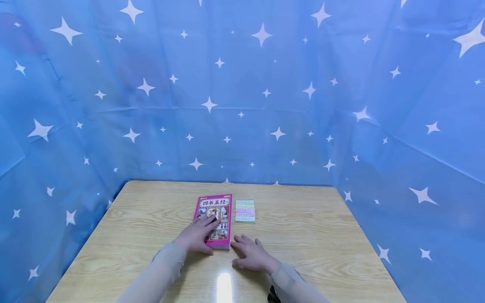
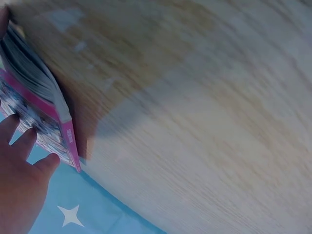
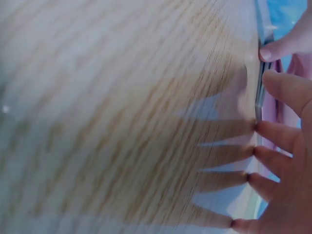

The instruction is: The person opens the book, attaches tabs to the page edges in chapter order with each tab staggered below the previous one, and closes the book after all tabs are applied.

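A thick pink book (image 1: 225,243) with a cartoon cover lies flat on the wooden table. My left hand (image 1: 198,232) rests on its cover, fingers spread across the pictures, thumb at the near edge. In the left wrist view, the fingers of that left hand (image 2: 19,180) lie over the cover, beside the pink spine (image 2: 69,139). Just right of the book's near corner, my right hand (image 1: 251,253) has its fingers spread. In the right wrist view, fingertips of the right hand (image 3: 287,170) touch the tabletop, and its thumb is close to the book's page edge.
Beside the book, to its right, lies a block of pastel sticky notes (image 1: 245,211) in several coloured strips with handwriting. The wooden table (image 1: 303,227) meets a blue star-patterned curtain (image 1: 242,84) at the back and sides.
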The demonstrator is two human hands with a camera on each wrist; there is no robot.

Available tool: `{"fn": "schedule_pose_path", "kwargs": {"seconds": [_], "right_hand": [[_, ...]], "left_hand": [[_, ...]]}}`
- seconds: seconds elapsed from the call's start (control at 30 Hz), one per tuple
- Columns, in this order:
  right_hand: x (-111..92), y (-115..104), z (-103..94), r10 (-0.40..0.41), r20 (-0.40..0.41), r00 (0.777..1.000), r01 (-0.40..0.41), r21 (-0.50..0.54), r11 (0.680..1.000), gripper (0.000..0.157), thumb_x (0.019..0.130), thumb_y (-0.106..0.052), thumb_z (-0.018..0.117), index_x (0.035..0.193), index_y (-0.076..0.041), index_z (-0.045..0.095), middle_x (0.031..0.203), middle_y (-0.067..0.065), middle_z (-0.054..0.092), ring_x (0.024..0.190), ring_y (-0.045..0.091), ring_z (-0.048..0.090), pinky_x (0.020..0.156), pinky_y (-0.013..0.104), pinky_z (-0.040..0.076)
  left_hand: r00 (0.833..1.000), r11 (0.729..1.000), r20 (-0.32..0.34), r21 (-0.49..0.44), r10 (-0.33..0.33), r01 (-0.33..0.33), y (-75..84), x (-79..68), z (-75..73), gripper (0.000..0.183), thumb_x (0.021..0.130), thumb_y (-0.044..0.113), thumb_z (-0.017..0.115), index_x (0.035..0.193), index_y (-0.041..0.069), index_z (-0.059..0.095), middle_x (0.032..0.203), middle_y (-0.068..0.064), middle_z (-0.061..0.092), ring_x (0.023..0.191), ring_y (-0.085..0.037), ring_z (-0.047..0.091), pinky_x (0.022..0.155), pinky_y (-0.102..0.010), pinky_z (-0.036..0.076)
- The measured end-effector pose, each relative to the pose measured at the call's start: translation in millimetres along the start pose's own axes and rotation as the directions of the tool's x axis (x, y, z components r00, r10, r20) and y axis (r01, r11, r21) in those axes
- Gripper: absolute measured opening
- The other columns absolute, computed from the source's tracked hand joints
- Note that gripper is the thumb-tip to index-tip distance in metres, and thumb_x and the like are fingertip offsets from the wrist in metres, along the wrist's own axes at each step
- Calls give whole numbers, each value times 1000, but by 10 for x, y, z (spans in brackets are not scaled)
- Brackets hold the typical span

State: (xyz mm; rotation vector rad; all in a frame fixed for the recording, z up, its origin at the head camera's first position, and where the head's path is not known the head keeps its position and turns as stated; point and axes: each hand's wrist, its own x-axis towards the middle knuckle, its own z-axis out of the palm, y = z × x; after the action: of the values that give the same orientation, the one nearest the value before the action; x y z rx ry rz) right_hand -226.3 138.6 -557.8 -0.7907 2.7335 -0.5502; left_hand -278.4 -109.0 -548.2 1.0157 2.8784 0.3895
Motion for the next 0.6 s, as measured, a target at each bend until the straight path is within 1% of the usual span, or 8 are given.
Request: {"fn": "schedule_pose_path", "kwargs": {"seconds": [0.17,0.37,0.6], "right_hand": [[1,10,24,-3,-5,1000,3,-10,1000,62,80,-52,52,132,-21,42,142,0,28,130,27,20,95,65,12],[-11,20,36,-27,-26,999,26,-33,999,62,80,-53,51,132,-22,41,142,2,28,129,29,21,94,66,13],[-39,28,6,-37,-23,999,36,-11,999,61,81,-52,51,132,-21,41,141,3,28,129,28,21,94,66,12]], "left_hand": [[1000,1000,-3,25,14,-14,-18,18,10,101,59,56,71,141,20,23,145,-7,18,130,-32,17,103,-50,16],[1000,999,10,-33,4,-3,3,14,-7,97,61,52,72,140,21,26,144,-7,21,129,-33,19,101,-51,21],[1000,997,8,-72,-8,9,15,7,-18,95,61,50,73,139,21,27,144,-5,22,128,-33,21,100,-51,23]]}}
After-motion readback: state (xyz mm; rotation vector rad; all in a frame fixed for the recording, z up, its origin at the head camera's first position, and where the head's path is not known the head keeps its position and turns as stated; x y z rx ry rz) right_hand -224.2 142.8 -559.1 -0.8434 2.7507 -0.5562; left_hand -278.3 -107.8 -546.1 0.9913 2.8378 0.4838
